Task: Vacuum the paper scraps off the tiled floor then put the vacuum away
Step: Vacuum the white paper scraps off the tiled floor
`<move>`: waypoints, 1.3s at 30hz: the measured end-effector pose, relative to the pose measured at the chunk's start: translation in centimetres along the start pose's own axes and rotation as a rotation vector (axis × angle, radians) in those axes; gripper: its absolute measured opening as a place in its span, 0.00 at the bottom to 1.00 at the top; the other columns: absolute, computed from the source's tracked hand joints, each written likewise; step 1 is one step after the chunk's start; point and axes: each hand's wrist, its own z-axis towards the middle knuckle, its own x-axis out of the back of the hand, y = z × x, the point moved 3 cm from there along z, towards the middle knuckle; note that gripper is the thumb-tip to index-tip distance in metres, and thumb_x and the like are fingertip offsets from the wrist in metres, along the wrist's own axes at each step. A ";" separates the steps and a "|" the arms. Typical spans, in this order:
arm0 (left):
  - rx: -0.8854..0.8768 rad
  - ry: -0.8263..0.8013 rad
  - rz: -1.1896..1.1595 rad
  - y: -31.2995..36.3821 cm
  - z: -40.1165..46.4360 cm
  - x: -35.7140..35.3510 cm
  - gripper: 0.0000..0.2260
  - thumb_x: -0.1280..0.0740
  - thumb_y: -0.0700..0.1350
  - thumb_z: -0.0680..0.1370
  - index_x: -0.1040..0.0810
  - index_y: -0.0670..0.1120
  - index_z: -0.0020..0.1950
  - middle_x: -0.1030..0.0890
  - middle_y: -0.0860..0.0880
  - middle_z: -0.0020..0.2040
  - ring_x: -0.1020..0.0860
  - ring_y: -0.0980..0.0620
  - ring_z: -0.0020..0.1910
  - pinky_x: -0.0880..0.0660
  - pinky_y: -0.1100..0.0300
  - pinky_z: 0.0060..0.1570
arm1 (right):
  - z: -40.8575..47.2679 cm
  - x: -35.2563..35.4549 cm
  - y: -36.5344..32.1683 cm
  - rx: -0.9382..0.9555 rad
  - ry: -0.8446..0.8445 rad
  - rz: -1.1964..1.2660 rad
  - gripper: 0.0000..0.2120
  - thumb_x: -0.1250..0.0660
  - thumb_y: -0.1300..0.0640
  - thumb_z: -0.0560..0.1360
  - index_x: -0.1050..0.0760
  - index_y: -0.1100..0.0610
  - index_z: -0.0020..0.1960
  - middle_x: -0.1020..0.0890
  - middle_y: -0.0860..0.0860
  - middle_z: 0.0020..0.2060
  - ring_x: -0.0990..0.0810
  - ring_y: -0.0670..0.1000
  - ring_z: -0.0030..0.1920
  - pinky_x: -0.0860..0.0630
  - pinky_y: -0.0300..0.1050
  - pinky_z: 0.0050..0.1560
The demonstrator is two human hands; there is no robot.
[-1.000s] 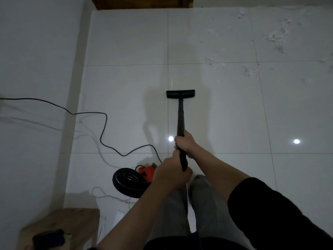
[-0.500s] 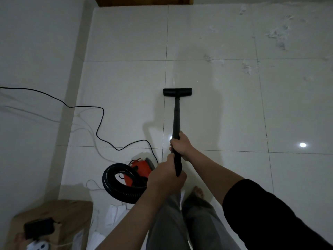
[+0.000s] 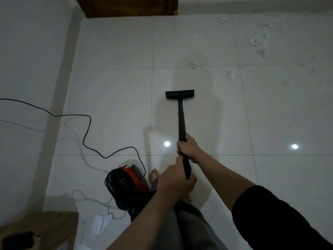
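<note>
Both my hands grip the black vacuum wand (image 3: pixel 181 121): my right hand (image 3: pixel 188 147) higher on the tube, my left hand (image 3: pixel 175 182) lower at its end. The flat black nozzle head (image 3: pixel 179 94) rests on the pale tiled floor (image 3: pixel 111 98) in front of me. White paper scraps (image 3: pixel 257 41) lie scattered at the far right, with smaller bits (image 3: pixel 230 74) just beyond and right of the nozzle. The red vacuum body (image 3: pixel 134 179) with its coiled black hose (image 3: pixel 115 186) sits by my left foot.
A black power cord (image 3: pixel 86 134) snakes across the floor from the left wall. A thin white cable and white papers (image 3: pixel 100 224) lie near a wooden stool (image 3: pixel 41 230) at the bottom left. A wooden door (image 3: pixel 126 6) stands at the far edge.
The view has shifted slightly and my bare foot now shows beside the vacuum body. The nozzle stays on the same tile, a little short of the nearest scraps; both hands keep their grip.
</note>
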 end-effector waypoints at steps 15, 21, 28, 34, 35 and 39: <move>-0.062 -0.006 0.049 5.1 4.5 -2.8 0.16 0.37 0.45 0.76 0.32 0.42 0.62 0.24 0.50 0.39 0.24 0.50 0.39 0.27 0.62 0.39 | 2.6 7.2 -0.8 -0.039 0.012 0.005 0.19 0.39 0.67 0.77 0.34 0.61 0.67 0.27 0.56 0.39 0.25 0.50 0.33 0.25 0.44 0.35; -0.036 -0.014 0.051 6.4 7.7 -1.3 0.15 0.37 0.46 0.75 0.33 0.44 0.61 0.25 0.53 0.37 0.23 0.51 0.37 0.26 0.60 0.38 | 4.7 8.2 -3.9 -0.047 -0.007 -0.024 0.20 0.40 0.67 0.77 0.36 0.59 0.68 0.27 0.57 0.42 0.25 0.50 0.33 0.24 0.43 0.33; 0.013 -0.051 0.061 7.9 12.6 0.8 0.20 0.37 0.51 0.75 0.35 0.46 0.65 0.23 0.51 0.42 0.21 0.49 0.41 0.22 0.52 0.43 | 8.4 9.3 -8.1 -0.048 -0.001 -0.043 0.21 0.40 0.68 0.77 0.36 0.59 0.69 0.28 0.58 0.41 0.26 0.51 0.31 0.24 0.44 0.33; 0.012 -0.044 0.073 8.8 16.7 2.3 0.20 0.36 0.51 0.76 0.35 0.47 0.65 0.21 0.49 0.45 0.20 0.49 0.42 0.20 0.53 0.45 | 11.8 10.1 -11.1 -0.034 0.015 -0.068 0.20 0.39 0.68 0.77 0.36 0.60 0.68 0.27 0.57 0.41 0.25 0.51 0.32 0.24 0.44 0.35; 0.006 -0.040 0.067 9.0 17.4 2.5 0.20 0.36 0.51 0.76 0.35 0.46 0.65 0.20 0.48 0.45 0.20 0.49 0.42 0.20 0.53 0.45 | 12.3 10.3 -11.6 -0.032 0.017 -0.071 0.20 0.39 0.68 0.77 0.36 0.60 0.68 0.27 0.57 0.41 0.25 0.51 0.32 0.24 0.44 0.35; 0.011 -0.051 0.072 9.8 19.9 3.2 0.20 0.37 0.51 0.78 0.37 0.46 0.67 0.20 0.48 0.46 0.20 0.50 0.42 0.20 0.53 0.46 | 14.3 11.0 -13.1 -0.003 0.030 -0.082 0.20 0.39 0.67 0.77 0.35 0.60 0.68 0.27 0.57 0.42 0.25 0.51 0.32 0.23 0.44 0.35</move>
